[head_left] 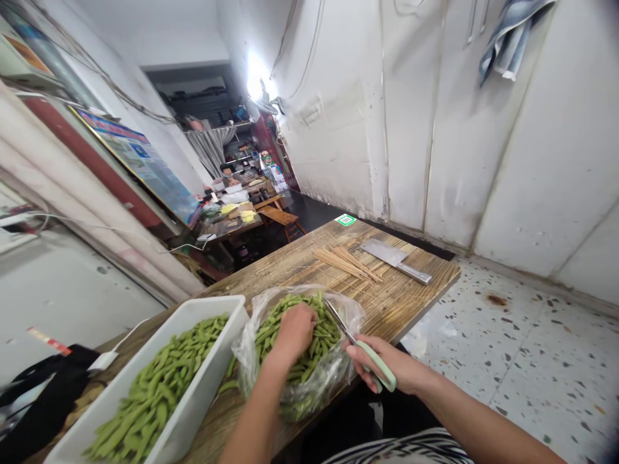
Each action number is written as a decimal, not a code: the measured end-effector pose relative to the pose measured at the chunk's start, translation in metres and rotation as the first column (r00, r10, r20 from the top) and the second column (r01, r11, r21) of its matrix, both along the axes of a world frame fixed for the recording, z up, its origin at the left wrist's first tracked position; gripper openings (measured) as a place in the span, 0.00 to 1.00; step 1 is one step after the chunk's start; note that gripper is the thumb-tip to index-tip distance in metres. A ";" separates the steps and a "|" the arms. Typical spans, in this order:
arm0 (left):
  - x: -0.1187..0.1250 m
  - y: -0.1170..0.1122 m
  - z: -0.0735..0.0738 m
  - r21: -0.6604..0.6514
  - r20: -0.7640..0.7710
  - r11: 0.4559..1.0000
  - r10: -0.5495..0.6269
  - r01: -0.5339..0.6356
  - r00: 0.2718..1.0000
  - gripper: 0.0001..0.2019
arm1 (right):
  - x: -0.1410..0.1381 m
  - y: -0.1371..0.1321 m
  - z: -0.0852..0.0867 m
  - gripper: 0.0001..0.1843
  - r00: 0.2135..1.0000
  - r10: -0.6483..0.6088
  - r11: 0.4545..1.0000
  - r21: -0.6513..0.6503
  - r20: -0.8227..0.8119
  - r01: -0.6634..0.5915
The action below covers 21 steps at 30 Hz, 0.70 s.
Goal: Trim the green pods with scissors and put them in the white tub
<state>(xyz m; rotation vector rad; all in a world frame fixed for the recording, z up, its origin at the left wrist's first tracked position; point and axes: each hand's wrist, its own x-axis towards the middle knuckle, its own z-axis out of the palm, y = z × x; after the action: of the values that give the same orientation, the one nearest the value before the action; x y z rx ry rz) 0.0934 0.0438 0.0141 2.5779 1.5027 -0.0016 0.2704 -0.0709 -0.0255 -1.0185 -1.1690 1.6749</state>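
My left hand (296, 332) reaches down into a clear plastic bag (254, 316) full of green edamame pods (326, 335). Its fingers are curled among the pods, and their tips are hidden. My right hand (384, 362) grips a pair of scissors (374, 361) with pale green handles. The metal blades point up and left over the bag's right side. Left of the bag stands a long white plastic bin (198, 393), partly filled with more edamame pods (159, 386). A few loose pods (228, 383) lie on the table between bin and bag.
On the wooden table (280, 264) beyond the bag lie a bundle of thin wooden skewers (348, 263) and a cleaver (396, 259). A green-bordered card (345, 220) is at the far edge. A white power strip (102, 361) and black bag (53, 393) are at left. Farther back stands a cluttered table (227, 222).
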 end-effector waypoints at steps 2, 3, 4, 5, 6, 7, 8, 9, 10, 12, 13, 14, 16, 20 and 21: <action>-0.004 -0.003 -0.002 0.024 0.039 1.000 0.017 -0.017 0.999 0.07 | -0.001 0.000 0.001 0.30 0.999 0.019 1.000 0.005 0.028 -0.019; -0.005 -0.004 -0.003 0.034 0.057 0.999 0.024 -0.026 0.998 0.08 | -0.002 0.000 0.001 0.30 0.999 0.028 1.000 0.005 0.037 -0.028; -0.006 -0.006 -0.004 0.040 0.079 0.999 0.031 -0.034 0.996 0.08 | -0.003 0.000 0.000 0.30 0.999 0.035 0.999 0.004 0.042 -0.035; -0.006 -0.006 -0.005 0.042 0.105 0.998 0.036 -0.041 0.994 0.08 | -0.003 0.001 0.000 0.30 0.998 0.037 0.999 0.003 0.042 -0.038; -0.007 -0.007 -0.006 0.039 0.136 0.998 0.044 -0.050 0.990 0.08 | -0.003 0.001 -0.001 0.29 0.998 0.037 0.999 0.003 0.041 -0.037; -0.008 -0.007 -0.006 0.032 0.168 0.998 0.054 -0.060 0.984 0.08 | -0.004 0.001 -0.001 0.29 0.999 0.034 0.999 0.002 0.039 -0.034; -0.010 -0.007 -0.006 0.027 0.195 0.997 0.063 -0.069 0.979 0.08 | -0.004 0.001 -0.002 0.29 0.999 0.030 1.000 0.002 0.037 -0.030; -0.012 -0.007 -0.007 0.013 0.239 0.996 0.078 -0.084 0.968 0.08 | -0.004 0.001 -0.002 0.29 0.999 0.025 1.000 0.001 0.040 -0.025; -0.015 -0.008 -0.007 -0.022 0.315 0.994 0.105 -0.103 0.943 0.08 | -0.004 0.001 -0.003 0.29 0.999 0.020 1.000 0.001 0.048 -0.020; -0.020 -0.013 -0.008 -0.177 0.526 0.976 0.204 -0.129 0.826 0.09 | -0.004 0.001 -0.003 0.29 0.997 0.023 1.000 0.002 0.074 -0.023; -0.022 -0.015 -0.008 -0.284 0.621 0.951 0.277 -0.120 0.733 0.11 | -0.005 0.001 -0.003 0.29 0.996 0.029 1.000 0.005 0.086 -0.030; -0.024 -0.019 -0.008 -0.388 0.687 0.917 0.356 -0.095 0.633 0.13 | -0.006 0.001 -0.003 0.29 0.994 0.041 0.999 0.010 0.097 -0.042; -0.027 -0.025 -0.008 -0.528 0.727 0.848 0.477 -0.040 0.494 0.18 | -0.008 0.002 -0.003 0.29 0.992 0.063 0.998 0.020 0.106 -0.066; -0.029 -0.034 -0.006 -0.599 0.743 0.801 0.556 -0.001 0.372 0.22 | -0.011 0.005 -0.003 0.30 0.985 0.094 0.993 0.050 0.147 -0.102; -0.030 -0.035 -0.005 -0.601 0.747 0.800 0.559 0.005 0.361 0.22 | -0.011 0.006 -0.003 0.30 0.981 0.103 0.992 0.059 0.162 -0.114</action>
<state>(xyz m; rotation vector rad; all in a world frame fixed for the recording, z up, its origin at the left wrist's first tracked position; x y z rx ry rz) 0.0633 0.0087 0.0090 1.3317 1.1860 0.8119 0.2594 -0.0649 -0.0288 -1.0784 -1.3989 1.6497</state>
